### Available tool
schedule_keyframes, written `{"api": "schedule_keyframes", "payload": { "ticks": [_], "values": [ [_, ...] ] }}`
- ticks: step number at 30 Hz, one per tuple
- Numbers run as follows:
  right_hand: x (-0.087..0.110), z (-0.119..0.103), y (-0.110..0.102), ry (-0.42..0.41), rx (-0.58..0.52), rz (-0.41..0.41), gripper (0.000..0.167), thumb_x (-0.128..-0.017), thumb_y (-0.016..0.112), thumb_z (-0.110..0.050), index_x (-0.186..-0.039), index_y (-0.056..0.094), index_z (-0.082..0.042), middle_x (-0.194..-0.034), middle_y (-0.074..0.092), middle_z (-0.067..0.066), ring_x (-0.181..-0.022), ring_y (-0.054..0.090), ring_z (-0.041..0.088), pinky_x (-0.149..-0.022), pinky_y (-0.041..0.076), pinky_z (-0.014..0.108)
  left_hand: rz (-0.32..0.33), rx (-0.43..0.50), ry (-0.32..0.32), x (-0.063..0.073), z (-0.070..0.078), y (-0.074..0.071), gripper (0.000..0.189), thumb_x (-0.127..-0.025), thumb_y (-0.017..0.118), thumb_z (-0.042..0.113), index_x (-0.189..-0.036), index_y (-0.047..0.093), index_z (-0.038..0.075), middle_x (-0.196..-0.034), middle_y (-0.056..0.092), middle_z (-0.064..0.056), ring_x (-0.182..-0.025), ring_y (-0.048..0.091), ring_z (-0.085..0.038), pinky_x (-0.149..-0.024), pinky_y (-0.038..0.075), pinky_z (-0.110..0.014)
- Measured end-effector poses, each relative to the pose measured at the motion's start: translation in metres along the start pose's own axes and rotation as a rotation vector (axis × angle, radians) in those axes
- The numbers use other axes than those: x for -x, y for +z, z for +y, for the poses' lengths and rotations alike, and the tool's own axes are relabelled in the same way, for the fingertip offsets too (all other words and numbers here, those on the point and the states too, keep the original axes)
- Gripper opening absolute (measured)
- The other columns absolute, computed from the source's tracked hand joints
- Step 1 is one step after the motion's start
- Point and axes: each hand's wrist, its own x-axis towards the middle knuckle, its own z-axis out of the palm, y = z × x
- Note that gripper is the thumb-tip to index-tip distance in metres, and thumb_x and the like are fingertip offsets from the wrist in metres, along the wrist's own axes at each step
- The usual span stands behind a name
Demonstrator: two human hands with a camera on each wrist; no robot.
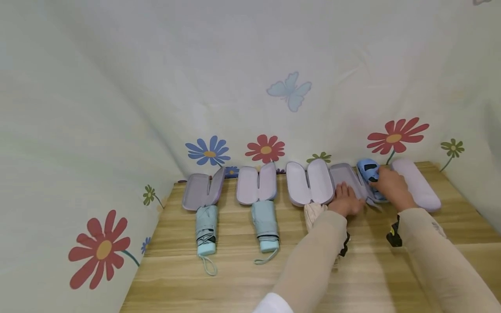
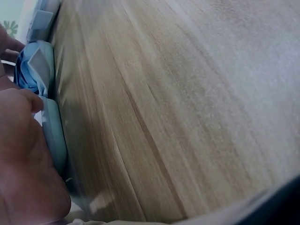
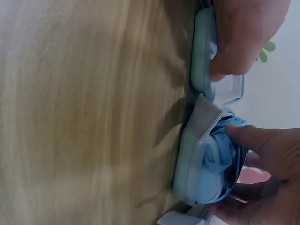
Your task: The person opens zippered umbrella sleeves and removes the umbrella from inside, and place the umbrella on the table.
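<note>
My right hand (image 1: pixel 393 187) grips a folded blue umbrella (image 1: pixel 367 169) with dark patches, thumb on one side and fingers around the other. The umbrella (image 3: pixel 220 164) lies in one half of an open pale zip case (image 3: pixel 186 157), its strap showing. Spread over the other half of that case (image 1: pixel 344 174) is my left hand (image 1: pixel 346 202), fingers pointing away from me. Its thumb rests at the case's near rim in the right wrist view. A loose zipper flap (image 3: pixel 205 115) stands up between the two halves. The right palm hides part of the umbrella.
Left of this case stand three open pale cases (image 1: pixel 256 184) in a row along the wall. Before them lie two mint folded umbrellas (image 1: pixel 265 221) and a beige one (image 1: pixel 313 213), partly covered by my left sleeve. At far right is a closed lavender case (image 1: pixel 416 184).
</note>
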Motion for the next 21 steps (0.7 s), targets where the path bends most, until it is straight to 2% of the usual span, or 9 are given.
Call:
{"api": "schedule_keyframes", "payload": {
  "ticks": [6, 9, 15, 21],
  "values": [
    [0.0, -0.004, 0.002, 0.032, 0.001, 0.019, 0.047, -0.094, 0.069, -0.017, -0.114, 0.052, 0.021, -0.103, 0.061, 0.04, -0.086, 0.063, 0.052, -0.068, 0.051, 0.061, 0.02, -0.008, -0.001, 0.002, 0.001, 0.003, 0.071, -0.105, 0.025, 0.062, -0.164, 0.005, 0.028, -0.169, -0.005, 0.011, -0.154, -0.008, -0.008, -0.122, 0.007, -0.024],
    [-0.004, -0.003, 0.005, 0.069, 0.005, 0.037, 0.046, -0.092, 0.071, -0.019, -0.113, 0.054, 0.018, -0.101, 0.062, 0.038, -0.084, 0.063, 0.052, -0.064, 0.051, 0.06, 0.018, -0.02, -0.003, 0.002, 0.001, 0.002, 0.071, -0.105, 0.025, 0.062, -0.164, 0.004, 0.028, -0.169, -0.005, 0.01, -0.154, -0.008, -0.008, -0.122, 0.007, -0.024],
    [-0.006, 0.005, 0.013, 0.105, 0.008, 0.079, 0.053, -0.092, 0.072, -0.026, -0.123, 0.051, 0.011, -0.109, 0.061, 0.037, -0.089, 0.061, 0.053, -0.065, 0.048, 0.063, -0.015, -0.01, 0.004, 0.0, -0.002, 0.002, 0.072, -0.105, 0.026, 0.062, -0.164, 0.003, 0.028, -0.169, -0.007, 0.011, -0.154, -0.01, -0.008, -0.122, 0.004, -0.023],
    [0.003, 0.009, 0.008, 0.139, -0.078, 0.125, 0.065, -0.092, 0.071, -0.033, -0.138, 0.049, 0.006, -0.121, 0.057, 0.04, -0.097, 0.058, 0.055, -0.071, 0.046, 0.066, -0.044, 0.0, 0.004, -0.005, -0.002, 0.001, 0.072, -0.105, 0.026, 0.062, -0.164, 0.001, 0.029, -0.169, -0.01, 0.012, -0.153, -0.012, -0.008, -0.122, 0.004, -0.024]
  ]
}}
